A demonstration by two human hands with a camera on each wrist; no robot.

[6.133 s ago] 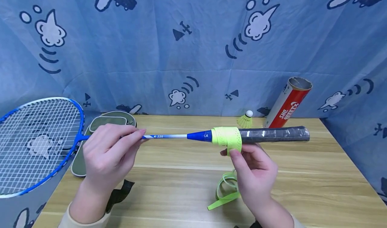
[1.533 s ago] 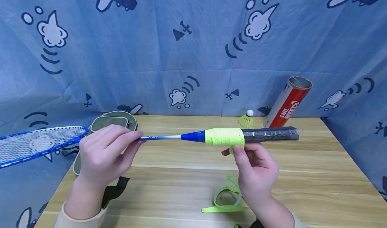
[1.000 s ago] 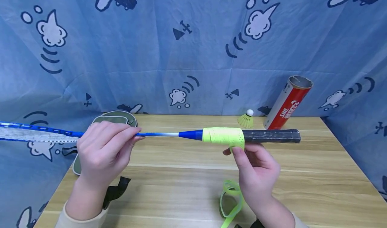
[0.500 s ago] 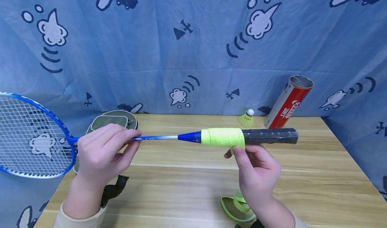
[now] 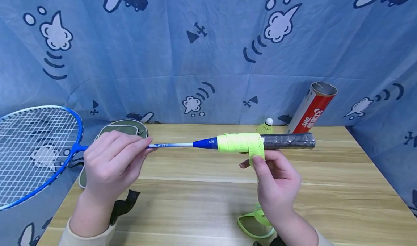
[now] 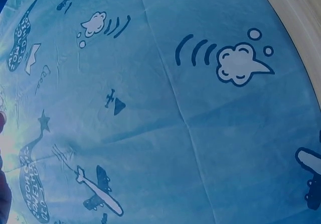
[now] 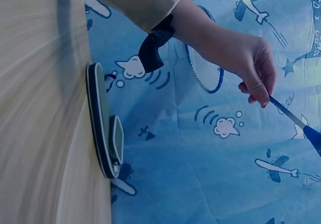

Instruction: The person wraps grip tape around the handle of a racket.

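A blue and white badminton racket [image 5: 176,145] is held level above the table, its strung head at the far left. My left hand [image 5: 112,162] pinches its shaft between thumb and fingers; the right wrist view also shows this left hand [image 7: 253,66] on the shaft. Bright yellow-green grip tape [image 5: 239,142] is wound round the upper part of the handle, and the black handle end [image 5: 290,141] is bare of it. Just under the handle, my right hand [image 5: 278,180] pinches the strip of tape where it leaves the winding. The loose tape tail [image 5: 255,226] hangs in loops below, partly behind the right hand.
A red and white shuttlecock tube [image 5: 311,108] leans at the back right, beside a yellow shuttlecock [image 5: 266,126]. Behind my left hand lies a green case [image 5: 118,126]. A blue printed curtain [image 5: 208,57] rises behind the wooden table [image 5: 195,202].
Over these seconds the racket has been turned about its shaft, its head tipping edge-on and back. The tape winding has grown toward the handle end; the loose loops have shifted lower.
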